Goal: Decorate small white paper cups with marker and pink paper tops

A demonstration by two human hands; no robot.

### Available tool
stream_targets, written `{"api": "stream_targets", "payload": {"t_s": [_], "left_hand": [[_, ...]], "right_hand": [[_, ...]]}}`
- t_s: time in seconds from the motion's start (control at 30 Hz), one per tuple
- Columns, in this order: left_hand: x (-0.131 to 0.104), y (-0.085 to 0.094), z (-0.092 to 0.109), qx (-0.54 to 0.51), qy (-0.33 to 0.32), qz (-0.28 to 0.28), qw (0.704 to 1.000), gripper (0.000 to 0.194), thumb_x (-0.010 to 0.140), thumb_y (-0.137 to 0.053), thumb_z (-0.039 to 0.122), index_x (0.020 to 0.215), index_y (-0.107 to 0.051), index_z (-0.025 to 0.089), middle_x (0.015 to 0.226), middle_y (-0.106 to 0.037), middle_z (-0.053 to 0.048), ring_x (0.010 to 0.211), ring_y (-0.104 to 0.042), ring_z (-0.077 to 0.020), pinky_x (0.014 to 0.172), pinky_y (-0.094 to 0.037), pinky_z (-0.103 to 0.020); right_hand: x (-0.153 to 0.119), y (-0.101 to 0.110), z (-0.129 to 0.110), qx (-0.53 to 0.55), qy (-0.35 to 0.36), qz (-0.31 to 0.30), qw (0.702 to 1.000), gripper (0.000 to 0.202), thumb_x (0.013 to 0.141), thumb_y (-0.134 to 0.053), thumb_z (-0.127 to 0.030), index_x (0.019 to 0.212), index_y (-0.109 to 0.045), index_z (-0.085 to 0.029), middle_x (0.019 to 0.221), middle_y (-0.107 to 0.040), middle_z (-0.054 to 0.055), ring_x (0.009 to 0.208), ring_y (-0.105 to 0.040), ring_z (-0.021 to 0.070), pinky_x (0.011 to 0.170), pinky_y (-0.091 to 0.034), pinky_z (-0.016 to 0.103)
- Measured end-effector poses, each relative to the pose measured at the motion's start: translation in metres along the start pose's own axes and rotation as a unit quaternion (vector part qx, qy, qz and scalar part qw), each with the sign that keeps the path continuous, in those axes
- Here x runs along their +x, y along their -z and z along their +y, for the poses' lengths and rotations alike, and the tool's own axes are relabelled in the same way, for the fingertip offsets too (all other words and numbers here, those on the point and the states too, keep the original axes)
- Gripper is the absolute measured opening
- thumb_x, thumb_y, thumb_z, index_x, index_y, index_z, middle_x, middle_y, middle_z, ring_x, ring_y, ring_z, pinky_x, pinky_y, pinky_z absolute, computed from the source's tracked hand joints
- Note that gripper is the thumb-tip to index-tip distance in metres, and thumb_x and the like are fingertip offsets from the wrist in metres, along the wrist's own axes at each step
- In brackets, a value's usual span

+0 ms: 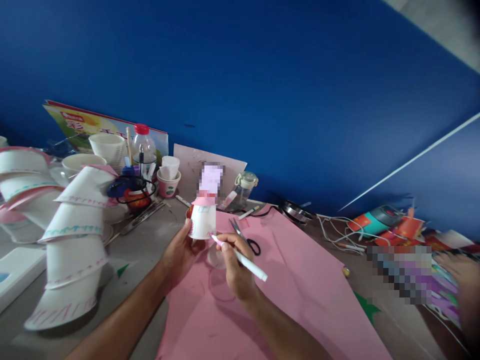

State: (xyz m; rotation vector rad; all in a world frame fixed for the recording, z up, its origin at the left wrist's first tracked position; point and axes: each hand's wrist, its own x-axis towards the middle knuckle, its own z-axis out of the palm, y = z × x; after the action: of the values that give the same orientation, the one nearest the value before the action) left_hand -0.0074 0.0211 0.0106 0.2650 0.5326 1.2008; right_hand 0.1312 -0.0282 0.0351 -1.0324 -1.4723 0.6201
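A white paper cup (203, 222), upside down with a pink paper top and some drawn marks, is held up above the pink paper (277, 280). My left hand (181, 255) grips it from the left side. In my right hand (238, 265) is a white marker (247, 262) with a pink section near its tip, which meets the cup's lower right edge. Black-handled scissors (246, 237) lie open on the pink paper, just beyond my right hand. Stacked decorated cups (77, 250) curve along the left side.
A red-capped bottle (144, 147), white cups (107, 147) and a clear lidded jar (244, 187) stand at the back. A tape roll (296, 212) lies behind the paper. Another person's hand (457, 270) is at the far right, near white cables (330, 232).
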Motion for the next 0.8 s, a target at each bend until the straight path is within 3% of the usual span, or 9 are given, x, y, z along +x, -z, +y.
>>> {"api": "stream_targets", "payload": {"t_s": [0.23, 0.43, 0.57, 0.8], "left_hand": [[0.0008, 0.0002, -0.0005, -0.009, -0.005, -0.006, 1.000, 0.026, 0.084, -0.069, 0.035, 0.103, -0.068, 0.018, 0.069, -0.068, 0.001, 0.050, -0.055, -0.0119, 0.053, -0.049, -0.024], [0.0008, 0.0003, -0.0003, 0.000, -0.008, -0.003, 1.000, 0.024, 0.084, -0.069, 0.036, 0.098, -0.068, 0.017, 0.068, -0.067, 0.000, 0.053, -0.056, -0.0128, 0.055, -0.051, -0.025], [0.0001, -0.0008, 0.0008, 0.000, -0.012, -0.004, 1.000, 0.022, 0.083, -0.070, 0.036, 0.091, -0.068, 0.016, 0.063, -0.063, 0.002, 0.048, -0.050, -0.0102, 0.054, -0.049, -0.024], [0.0009, -0.0010, 0.0000, -0.006, -0.014, -0.003, 1.000, 0.018, 0.082, -0.071, 0.033, 0.085, -0.068, 0.015, 0.061, -0.062, 0.003, 0.045, -0.048, -0.0092, 0.049, -0.046, -0.023]], "right_hand": [[0.0008, 0.0002, -0.0010, -0.010, 0.015, -0.011, 1.000, 0.018, 0.093, -0.050, -0.029, 0.094, -0.066, -0.020, 0.081, -0.066, 0.003, 0.065, -0.058, 0.0147, 0.059, -0.048, 0.026], [0.0010, -0.0012, -0.0007, 0.015, -0.002, 0.004, 1.000, 0.018, 0.092, -0.050, -0.030, 0.086, -0.065, -0.021, 0.067, -0.061, -0.001, 0.060, -0.056, 0.0143, 0.055, -0.046, 0.025], [0.0008, -0.0012, -0.0011, 0.019, -0.007, 0.019, 1.000, 0.021, 0.093, -0.049, -0.034, 0.090, -0.065, -0.020, 0.072, -0.062, 0.001, 0.064, -0.058, 0.0154, 0.059, -0.048, 0.027], [0.0025, -0.0007, -0.0075, -0.016, 0.039, -0.014, 0.999, 0.017, 0.093, -0.050, -0.029, 0.096, -0.065, -0.021, 0.084, -0.066, 0.004, 0.071, -0.061, 0.0168, 0.066, -0.051, 0.029]]}}
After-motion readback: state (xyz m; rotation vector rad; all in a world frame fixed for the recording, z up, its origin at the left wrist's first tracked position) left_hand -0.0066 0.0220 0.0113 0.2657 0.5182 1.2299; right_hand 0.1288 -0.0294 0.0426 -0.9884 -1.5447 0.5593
